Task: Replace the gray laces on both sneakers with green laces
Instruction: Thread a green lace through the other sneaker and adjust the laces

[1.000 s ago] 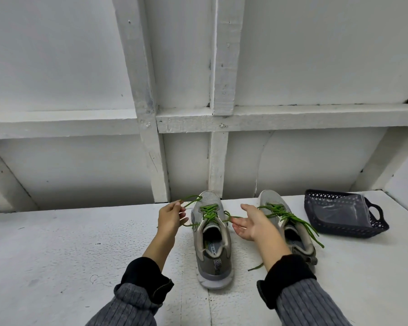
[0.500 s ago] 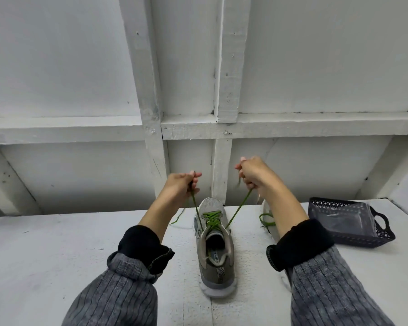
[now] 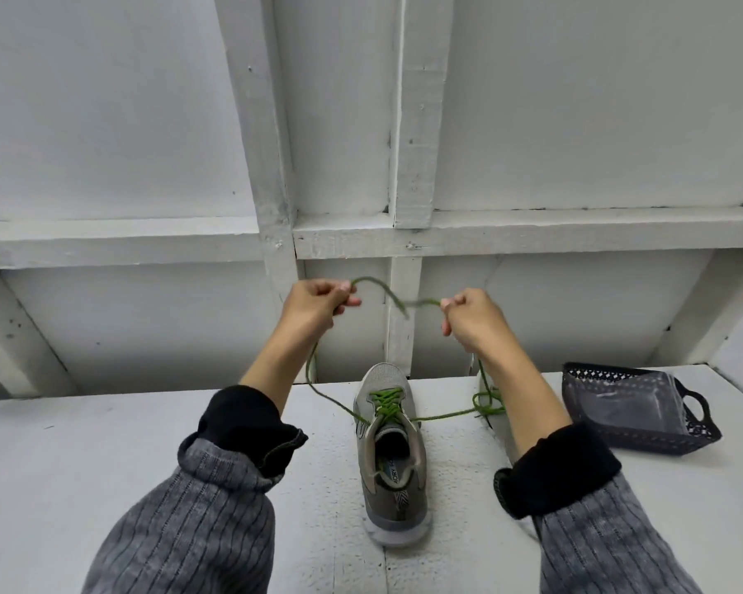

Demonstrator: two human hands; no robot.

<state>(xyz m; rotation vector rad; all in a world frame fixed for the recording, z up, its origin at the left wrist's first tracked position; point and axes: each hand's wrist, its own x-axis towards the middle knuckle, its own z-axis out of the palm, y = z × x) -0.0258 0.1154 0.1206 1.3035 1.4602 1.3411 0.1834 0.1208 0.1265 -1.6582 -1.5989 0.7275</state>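
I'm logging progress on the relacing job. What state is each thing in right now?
Left hand: raised, pinches one end of the green lace.
Right hand: raised, pinches the other end.
Green lace: threaded through the eyelets, untied, ends slack.
Middle sneaker: upright on the table.
Second sneaker: green-laced, mostly hidden behind the right arm.
Basket: upright, holds a clear bag.

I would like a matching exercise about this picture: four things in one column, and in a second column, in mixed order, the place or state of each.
Things:
1. left hand
2. center sneaker
3. dark basket
4. second sneaker

Places or states:
A. on the table at the far right
B. mostly hidden behind the right forearm
C. raised, pinching one end of the green lace
D. between the two forearms, toe toward the wall

Pairs: 1-C, 2-D, 3-A, 4-B
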